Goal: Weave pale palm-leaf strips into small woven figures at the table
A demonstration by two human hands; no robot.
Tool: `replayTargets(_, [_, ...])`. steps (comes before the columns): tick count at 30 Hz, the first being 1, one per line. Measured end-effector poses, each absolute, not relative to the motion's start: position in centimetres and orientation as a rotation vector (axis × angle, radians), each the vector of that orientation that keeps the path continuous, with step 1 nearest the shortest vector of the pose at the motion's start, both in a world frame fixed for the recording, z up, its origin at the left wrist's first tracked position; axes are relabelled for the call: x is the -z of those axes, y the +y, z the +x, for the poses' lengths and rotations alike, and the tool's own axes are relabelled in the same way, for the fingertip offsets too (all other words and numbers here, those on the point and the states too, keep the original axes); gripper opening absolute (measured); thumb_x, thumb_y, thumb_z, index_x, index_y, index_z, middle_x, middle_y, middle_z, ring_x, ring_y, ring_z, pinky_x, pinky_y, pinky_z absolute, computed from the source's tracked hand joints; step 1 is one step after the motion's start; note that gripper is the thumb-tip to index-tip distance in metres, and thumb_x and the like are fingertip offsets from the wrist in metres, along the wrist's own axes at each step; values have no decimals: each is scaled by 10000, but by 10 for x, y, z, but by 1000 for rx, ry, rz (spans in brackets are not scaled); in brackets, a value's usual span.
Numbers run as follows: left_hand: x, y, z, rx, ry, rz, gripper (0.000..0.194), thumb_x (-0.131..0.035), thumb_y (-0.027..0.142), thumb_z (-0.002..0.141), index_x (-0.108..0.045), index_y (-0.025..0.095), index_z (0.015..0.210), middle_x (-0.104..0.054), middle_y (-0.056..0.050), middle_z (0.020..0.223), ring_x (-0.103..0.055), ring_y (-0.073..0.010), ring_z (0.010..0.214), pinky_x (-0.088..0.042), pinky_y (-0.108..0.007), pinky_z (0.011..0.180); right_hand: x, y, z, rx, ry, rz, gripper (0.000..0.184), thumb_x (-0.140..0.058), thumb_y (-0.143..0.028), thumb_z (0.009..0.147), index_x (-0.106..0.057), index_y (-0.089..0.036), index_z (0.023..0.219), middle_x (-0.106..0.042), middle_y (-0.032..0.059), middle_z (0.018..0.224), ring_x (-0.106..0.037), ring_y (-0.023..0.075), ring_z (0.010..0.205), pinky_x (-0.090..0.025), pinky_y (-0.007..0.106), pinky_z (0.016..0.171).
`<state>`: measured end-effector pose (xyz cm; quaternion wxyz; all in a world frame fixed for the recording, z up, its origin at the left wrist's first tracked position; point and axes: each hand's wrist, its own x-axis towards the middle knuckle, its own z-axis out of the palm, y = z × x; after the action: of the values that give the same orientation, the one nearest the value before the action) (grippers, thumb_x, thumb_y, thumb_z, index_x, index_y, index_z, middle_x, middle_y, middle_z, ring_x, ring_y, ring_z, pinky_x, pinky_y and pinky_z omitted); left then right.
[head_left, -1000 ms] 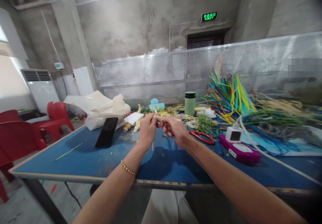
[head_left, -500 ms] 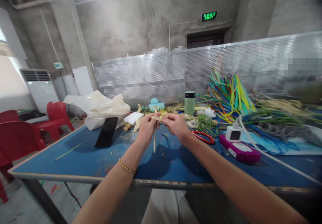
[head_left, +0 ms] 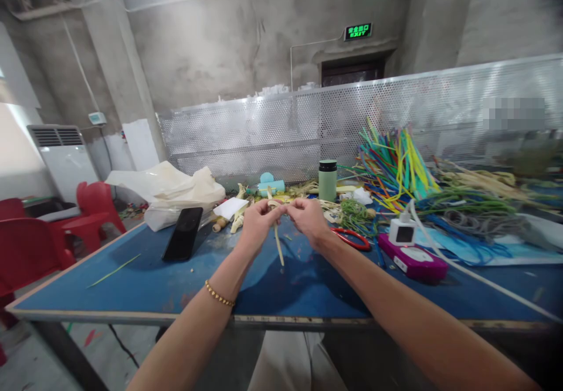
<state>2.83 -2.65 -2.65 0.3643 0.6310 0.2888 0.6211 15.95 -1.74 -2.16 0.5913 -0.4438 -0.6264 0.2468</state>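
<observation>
Above the middle of the blue table, my left hand pinches a pale, straw-coloured flat strip. One end of the strip hangs below the fingers, and a short piece stands up above them. My right hand is closed at the fingertips close against the left one, on the same pale strip work where it bends between the hands. The fingers hide most of the fold. Beside my right wrist lie red-handled scissors, their blades out of sight.
A black phone leans before a plastic bag on the left. Behind the hands stands a green jar. Coloured strips, green cords and a magenta box with a white cable fill the right.
The strip's hanging end has come into view below my left hand and swung slightly right. My right hand has turned from a looser curl to a fingertip pinch. The view has shifted slightly.
</observation>
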Motion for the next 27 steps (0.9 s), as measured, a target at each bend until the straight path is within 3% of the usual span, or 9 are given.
replayTargets(11, [25,-24,24,-1607,802,1632,234,-596,303,754,-678,106,850,-573,12,578,-481,-90,489,-371,-229,527,21,-19,160,-569,-1496,-1058,168,-592,-309,645,-551,-174,553,-478,-40,452,-376,83,422,-287,225,437])
replayTargets(19, [25,-24,21,-1575,751,1569,191,-600,258,729,-676,113,827,-624,-8,588,-539,-109,507,-397,-242,553,17,-22,163,-459,-1632,-1099,203,-573,-310,730,-560,-174,579,-507,-24,491,-406,99,452,-316,244,486])
replayTargets(24, [25,-21,19,-1561,727,1405,257,-658,268,681,-690,100,872,-662,-44,584,-637,-177,611,-466,-305,669,13,-30,172,259,-1750,-1081,197,-515,-291,849,-617,-166,735,-608,69,763,-531,180,704,-386,298,661])
replayTargets(27, [25,-18,16,-1552,686,1274,275,-700,246,633,-696,88,859,-687,-68,639,-632,-162,605,-463,-296,660,14,-32,176,580,-1907,-857,203,-462,-255,911,-637,-166,862,-591,93,853,-520,209,848,-389,318,761])
